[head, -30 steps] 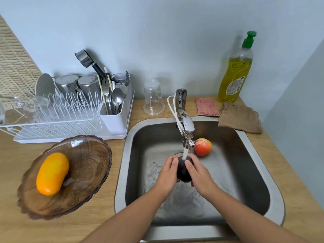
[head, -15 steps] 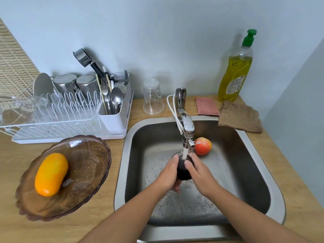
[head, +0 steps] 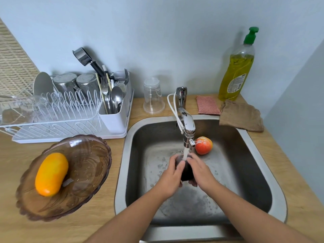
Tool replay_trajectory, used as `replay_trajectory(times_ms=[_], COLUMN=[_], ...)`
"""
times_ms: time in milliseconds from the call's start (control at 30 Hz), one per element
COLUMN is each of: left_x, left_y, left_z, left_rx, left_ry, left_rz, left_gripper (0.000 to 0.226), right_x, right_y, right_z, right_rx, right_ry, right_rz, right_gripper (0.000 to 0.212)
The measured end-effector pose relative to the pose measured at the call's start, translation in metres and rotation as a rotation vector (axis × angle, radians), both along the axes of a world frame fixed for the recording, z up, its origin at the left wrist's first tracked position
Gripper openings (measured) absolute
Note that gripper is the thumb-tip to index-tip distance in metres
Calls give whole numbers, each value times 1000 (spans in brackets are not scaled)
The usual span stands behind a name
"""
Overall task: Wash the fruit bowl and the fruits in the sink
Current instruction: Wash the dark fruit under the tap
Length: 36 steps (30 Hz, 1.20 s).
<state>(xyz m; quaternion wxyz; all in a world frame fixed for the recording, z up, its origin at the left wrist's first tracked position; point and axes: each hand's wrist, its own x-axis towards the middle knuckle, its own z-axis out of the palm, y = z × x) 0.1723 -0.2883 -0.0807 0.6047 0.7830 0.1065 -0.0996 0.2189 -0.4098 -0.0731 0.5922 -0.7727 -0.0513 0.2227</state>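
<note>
Both hands' grip closes on a dark fruit [head: 186,170] over the sink [head: 122,172], left hand [head: 171,178], right hand [head: 201,171].

Dark fruit [head: 186,170] under running tap [head: 187,125]

You're looking down at a light wooden countertop [head: 73,228] that is running wall to wall. A pale blue-grey wall [head: 157,41] is rising along its far edge, and a second wall [head: 301,120] is closing in at the right edge, the two meeting at the far right corner. A woven blind [head: 12,67] is slanting in at far left. Soft, even light is casting faint shadows on the back wall.
</note>
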Motion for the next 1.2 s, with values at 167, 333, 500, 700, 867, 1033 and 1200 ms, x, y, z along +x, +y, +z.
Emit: replay_trajectory(times_ms=[167, 333, 500, 700, 867, 1033, 1200], left_x=[-2, 2, -1, 4, 2, -4, -2], left_y=[-3, 0, -8, 0, 4, 7, 8], left_z=[3, 9, -3, 11, 11, 6, 9], left_rx=[-118, -51, 133, -279, -321, -270, -477], left_ry=[21, 29, -128, 126, 71, 11, 137], left_rz=[15, 27, 4, 113, 115, 114, 165], left_gripper=[27, 32, 43, 33, 25, 34, 33], right_x=[1, -5, 0, -1, 0, 7, 5], right_y=[-1, 2, 7, 2, -1, 1, 2], right_z=[4, -7, 3, -5, -4, -6, 1], right_rx=[-48, -71, -52, -51, 26, 80, 89], right_ry=[3, -149, 55, -151, -19, 258, 169], right_rz=[12, 27, -153, -71, -33, -93, -123], right_gripper=[19, 13, 33, 22, 25, 34, 28])
